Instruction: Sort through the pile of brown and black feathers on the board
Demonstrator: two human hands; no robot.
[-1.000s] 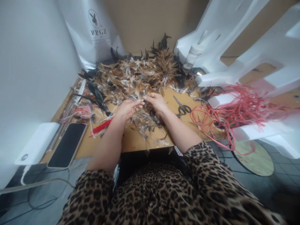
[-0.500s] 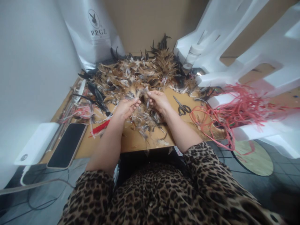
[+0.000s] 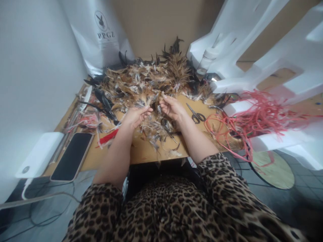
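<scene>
My left hand (image 3: 138,116) is pinched shut at the front of a large heap of brown feathers (image 3: 141,75). Several fanned feathers (image 3: 145,101) rise just beyond its thumb and fingertips, seemingly in its grip. To its right, my right hand (image 3: 172,107) pinches a small brown feather (image 3: 158,99) between thumb and forefinger, with the other fingers curled in. A narrow gap separates the two hands. Loose feathers (image 3: 156,134) and a pale thread (image 3: 145,126) lie below them on the table. Black-handled scissors (image 3: 196,114) rest to the right of my right hand.
A tangle of red ribbon strips (image 3: 264,114) spreads over white foam pieces (image 3: 285,139) on the right. A phone (image 3: 73,156) and a white power bank (image 3: 40,154) with a cable lie at left. A clear jar (image 3: 207,61) and a white bag (image 3: 101,43) stand behind.
My right hand has shifted slightly right and up, and a brown feather now shows at its fingertips where a greyish one hung. My left hand has hardly moved.
</scene>
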